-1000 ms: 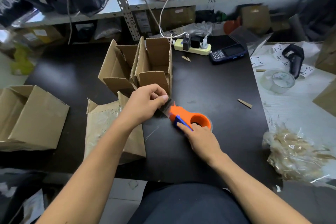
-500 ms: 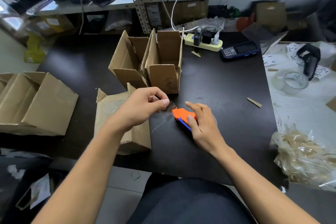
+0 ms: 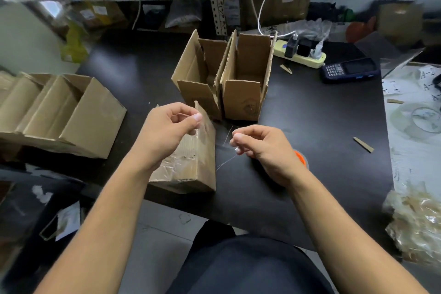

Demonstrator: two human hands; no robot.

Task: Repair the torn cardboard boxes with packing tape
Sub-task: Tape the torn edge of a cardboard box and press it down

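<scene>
A strip of clear packing tape [image 3: 214, 136] stretches between my two hands above the black table [image 3: 310, 126]. My left hand [image 3: 170, 131] pinches its left end between thumb and forefinger. My right hand [image 3: 260, 148] pinches the right end. Under my left hand lies a flattened cardboard box [image 3: 191, 162] with clear tape over it. The orange tape dispenser [image 3: 301, 157] lies on the table, mostly hidden behind my right hand. Two open cardboard boxes [image 3: 241, 79] stand upright side by side just beyond my hands.
More cardboard boxes [image 3: 59, 112] lie at the left. A power strip [image 3: 300, 52] and a handheld scanner [image 3: 348, 70] sit at the back right. A clear tape roll [image 3: 420, 120] and a bag of scraps [image 3: 417, 222] are at the right. Cardboard slivers [image 3: 362, 144] lie loose.
My right hand let go of the orange dispenser and took the tape's free end. Both hands rose and drew apart with the cut strip between them.
</scene>
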